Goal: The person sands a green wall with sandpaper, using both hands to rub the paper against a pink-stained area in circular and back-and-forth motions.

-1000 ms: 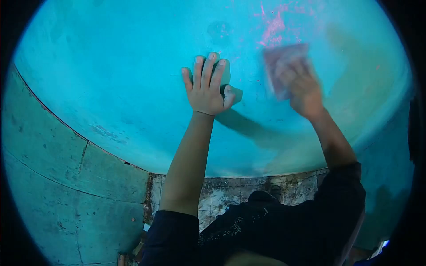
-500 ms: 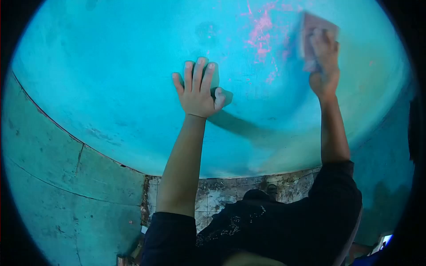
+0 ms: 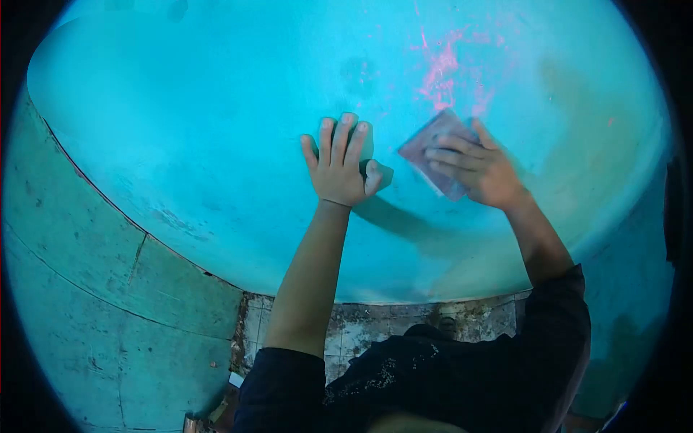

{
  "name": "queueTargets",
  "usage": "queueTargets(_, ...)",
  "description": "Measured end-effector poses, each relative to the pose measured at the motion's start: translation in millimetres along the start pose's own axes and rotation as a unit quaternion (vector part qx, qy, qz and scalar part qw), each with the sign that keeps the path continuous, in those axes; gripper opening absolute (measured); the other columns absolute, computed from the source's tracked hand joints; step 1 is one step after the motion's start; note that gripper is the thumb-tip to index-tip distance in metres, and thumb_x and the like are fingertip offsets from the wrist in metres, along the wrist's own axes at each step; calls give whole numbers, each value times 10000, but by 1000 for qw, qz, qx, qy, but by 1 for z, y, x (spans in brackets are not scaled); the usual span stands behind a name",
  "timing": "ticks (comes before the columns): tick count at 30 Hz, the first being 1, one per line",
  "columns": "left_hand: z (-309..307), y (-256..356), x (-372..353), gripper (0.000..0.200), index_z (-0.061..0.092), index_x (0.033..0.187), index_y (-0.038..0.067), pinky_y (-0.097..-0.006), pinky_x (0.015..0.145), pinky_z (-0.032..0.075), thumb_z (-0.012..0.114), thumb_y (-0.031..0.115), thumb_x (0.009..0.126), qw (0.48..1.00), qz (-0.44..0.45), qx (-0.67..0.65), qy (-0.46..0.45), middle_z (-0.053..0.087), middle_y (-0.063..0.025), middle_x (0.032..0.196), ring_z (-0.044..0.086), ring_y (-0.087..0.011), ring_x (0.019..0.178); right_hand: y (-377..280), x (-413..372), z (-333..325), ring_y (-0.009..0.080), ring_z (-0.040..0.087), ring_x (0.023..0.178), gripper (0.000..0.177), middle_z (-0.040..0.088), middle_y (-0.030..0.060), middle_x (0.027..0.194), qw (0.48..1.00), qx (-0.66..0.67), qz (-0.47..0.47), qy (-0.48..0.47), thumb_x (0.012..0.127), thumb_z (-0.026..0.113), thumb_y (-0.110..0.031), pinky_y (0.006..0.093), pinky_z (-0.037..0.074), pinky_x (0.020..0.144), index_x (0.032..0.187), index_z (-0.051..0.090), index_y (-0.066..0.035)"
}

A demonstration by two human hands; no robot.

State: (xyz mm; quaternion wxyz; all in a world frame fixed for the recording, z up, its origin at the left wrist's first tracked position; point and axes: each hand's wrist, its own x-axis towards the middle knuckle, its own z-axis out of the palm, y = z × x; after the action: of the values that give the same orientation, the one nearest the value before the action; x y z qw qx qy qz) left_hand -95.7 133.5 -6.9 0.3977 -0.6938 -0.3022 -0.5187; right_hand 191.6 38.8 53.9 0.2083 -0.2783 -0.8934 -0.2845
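Holding a reddish pad (image 3: 432,130) just below the pink patch (image 3: 442,68), the right hand (image 3: 489,175) is partly covering it with spread fingers; left of and below the patch, the empty left hand (image 3: 338,172) is resting, spread, on the turquoise surface (image 3: 216,108).

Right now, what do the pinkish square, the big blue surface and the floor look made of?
Pinkish square: maybe matte abrasive paper or cloth; it looks thin, flat and straight-edged.

Blue surface: seems painted, smooth with a soft sheen; pink scratchy patches interrupt the blue. Underneath, I can't tell.

Floor: probably hard tiles, patchy and grimy, because straight joint lines make a grid.
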Motion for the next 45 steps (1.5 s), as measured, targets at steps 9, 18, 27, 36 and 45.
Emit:
queueTargets(9,0,0,2,588,526,1384,106,-561,1198,51,436,406,887,1000,-4,-11,5,477,-115,1482,325,-341,1452,-12,-5,12,324,473,1369,516,636,68,1333,999,25,18,-30,776,617,-8,562,189,1176,1278,652,-117)
queueTargets(18,-1,0,0,568,536,1380,128,-552,1201,67,426,414,901,1000,-9,-16,4,491,-94,1473,345,-331,1442,-6,-2,30,292,422,1407,650,558,50,1430,983,-92,157,1,690,623,18,665,123,1154,1318,617,-150)
queueTargets(27,-3,0,-3,547,555,1354,127,-550,1197,82,430,416,907,1000,-11,-20,15,509,-88,1451,374,-327,1421,-20,-5,32,328,493,1349,483,635,74,1322,998,-39,1,58,743,630,-46,596,175,1188,1217,684,-121)
queueTargets(36,-3,-1,-1,547,543,1366,135,-540,1199,84,419,421,917,1000,-7,-15,12,512,-88,1447,376,-333,1419,-18,6,36,318,474,1371,504,611,67,1368,921,-23,225,317,779,581,-84,631,61,1178,1275,660,-131)
queueTargets(45,-3,-1,-1,538,549,1357,141,-549,1187,105,428,433,922,999,-18,-21,19,519,-83,1436,393,-331,1402,-17,-2,48,345,464,1371,432,595,106,1378,960,-72,176,206,871,547,-53,581,146,1190,1288,650,-101)
